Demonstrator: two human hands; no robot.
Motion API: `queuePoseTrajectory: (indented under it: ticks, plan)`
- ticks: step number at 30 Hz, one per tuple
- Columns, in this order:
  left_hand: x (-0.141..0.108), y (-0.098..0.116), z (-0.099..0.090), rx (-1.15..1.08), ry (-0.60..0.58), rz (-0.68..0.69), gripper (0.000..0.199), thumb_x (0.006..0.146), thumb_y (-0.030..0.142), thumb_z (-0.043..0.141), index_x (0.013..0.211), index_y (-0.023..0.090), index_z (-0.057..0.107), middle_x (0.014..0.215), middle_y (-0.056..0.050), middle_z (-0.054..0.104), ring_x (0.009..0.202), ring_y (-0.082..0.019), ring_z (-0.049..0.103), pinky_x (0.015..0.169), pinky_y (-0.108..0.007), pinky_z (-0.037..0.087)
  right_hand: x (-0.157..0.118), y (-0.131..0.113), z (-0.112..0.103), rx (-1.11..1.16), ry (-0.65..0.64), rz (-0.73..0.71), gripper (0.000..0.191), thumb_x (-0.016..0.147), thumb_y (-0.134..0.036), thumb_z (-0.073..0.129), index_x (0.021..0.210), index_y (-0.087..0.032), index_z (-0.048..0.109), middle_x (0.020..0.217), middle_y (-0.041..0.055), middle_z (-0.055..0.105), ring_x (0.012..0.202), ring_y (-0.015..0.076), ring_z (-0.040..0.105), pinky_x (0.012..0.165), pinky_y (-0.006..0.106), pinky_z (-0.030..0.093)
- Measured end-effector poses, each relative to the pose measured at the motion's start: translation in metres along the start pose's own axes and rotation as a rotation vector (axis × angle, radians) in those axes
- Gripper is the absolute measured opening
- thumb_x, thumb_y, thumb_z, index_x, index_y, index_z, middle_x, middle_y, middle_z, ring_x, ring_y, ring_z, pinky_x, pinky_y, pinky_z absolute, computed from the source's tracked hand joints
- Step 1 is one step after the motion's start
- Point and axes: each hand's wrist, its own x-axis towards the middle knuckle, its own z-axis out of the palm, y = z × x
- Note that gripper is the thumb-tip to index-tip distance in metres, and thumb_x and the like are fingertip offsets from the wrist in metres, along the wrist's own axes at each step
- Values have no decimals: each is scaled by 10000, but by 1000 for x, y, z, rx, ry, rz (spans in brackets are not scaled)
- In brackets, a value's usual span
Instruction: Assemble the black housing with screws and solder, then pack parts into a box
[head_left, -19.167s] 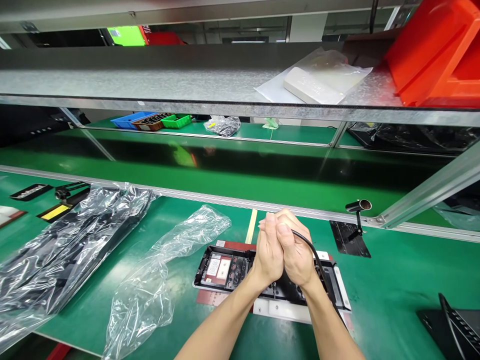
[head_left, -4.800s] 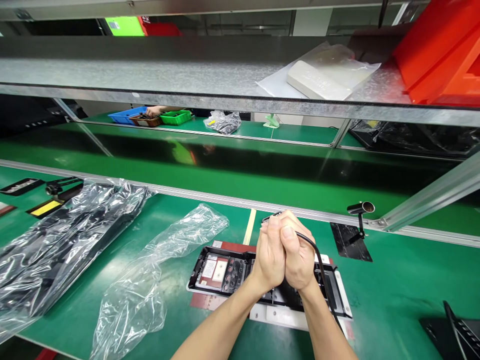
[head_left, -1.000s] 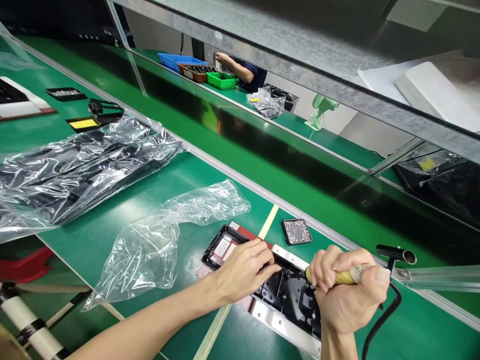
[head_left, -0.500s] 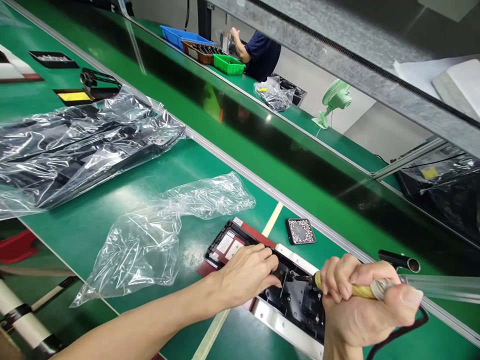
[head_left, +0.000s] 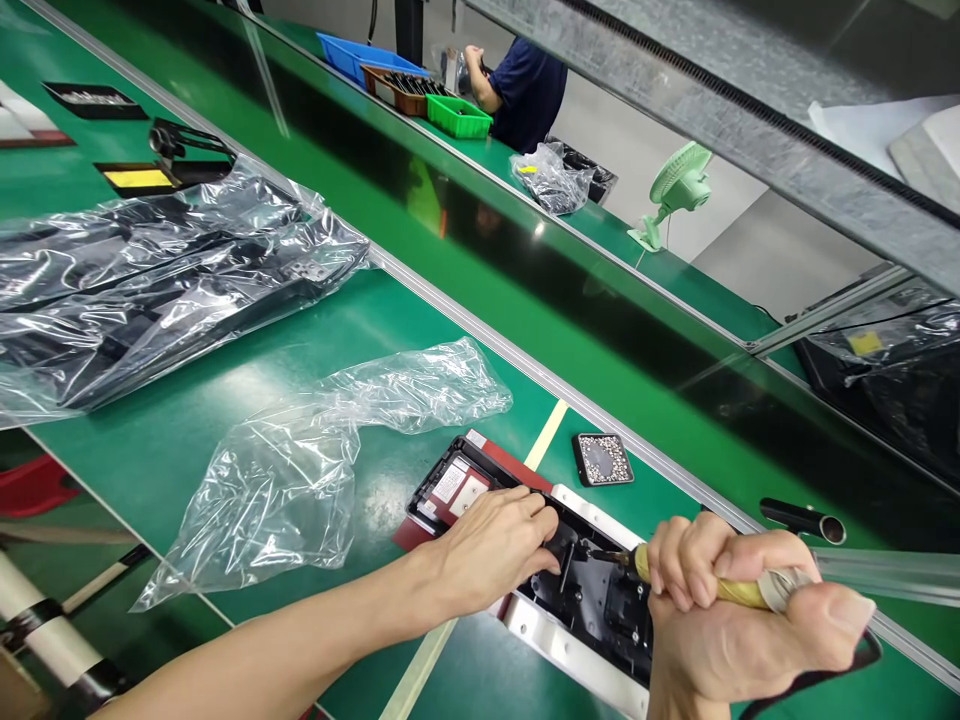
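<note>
A long black plastic housing lies with its inner side up between white fixture blocks, its ribs and screw posts showing. My left hand is closed over the housing's middle, fingers curled down inside, so part of their grip is hidden. In my right hand is a corded screwdriver with a yellow-wrapped handle. Its dark bit points left into the housing, close to my left fingertips; whether the tip sits on a screw is too small to tell. Beyond the housing stands a small black tray of screws.
A crumpled clear plastic bag lies left of the housing, with bagged black parts farther left. A metal rail borders the green conveyor. A black tube lies beyond my right hand. Across the belt are bins, a fan and a co-worker.
The view has shifted slightly. My right hand and the screwdriver have moved a little to the right and down in the picture; my left hand stays on the housing.
</note>
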Motion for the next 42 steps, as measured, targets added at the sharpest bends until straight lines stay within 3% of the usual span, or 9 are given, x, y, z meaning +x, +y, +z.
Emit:
queuePoseTrajectory:
  ticks: [42]
  plan:
    - [-1,-1,-1,-80,-25,-48,260,957,392,710,896,219,526,915,21,623,820,-196,639,634,-343,396,2,0,1,44,-66,-8,357,897,-419,473,679,-195,646,427,-33,485,310,107,376,315,239,385]
